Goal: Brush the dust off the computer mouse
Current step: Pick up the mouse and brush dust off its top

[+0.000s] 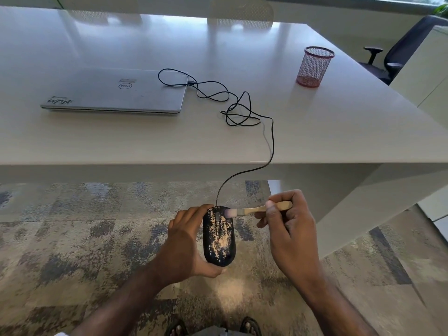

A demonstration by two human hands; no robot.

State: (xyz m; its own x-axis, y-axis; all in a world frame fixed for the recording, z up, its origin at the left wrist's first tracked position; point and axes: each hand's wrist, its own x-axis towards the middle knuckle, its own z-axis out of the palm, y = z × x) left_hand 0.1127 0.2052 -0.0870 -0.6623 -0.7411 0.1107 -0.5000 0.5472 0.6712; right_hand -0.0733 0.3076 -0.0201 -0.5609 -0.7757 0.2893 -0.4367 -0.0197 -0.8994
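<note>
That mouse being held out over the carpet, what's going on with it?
A person is cleaning it. The left hand holds the black mouse off the table, above the floor, and the right hand holds a small wooden brush with its bristles on the mouse's front end. Pale dust covers much of its top. Its cable runs up over the table toward the closed laptop.

Large white glossy rectangular table [315, 122] fills upper view, surface reflecting daylight. Closed silver laptop [114, 92] lies on it at left. Red wire-mesh cylindrical pen cup [314, 66] stands upright at right. Black office chair with armrests [397, 54] beyond table's right edge. Mottled grey, blue and beige carpet [84, 226] covers floor below.
</note>
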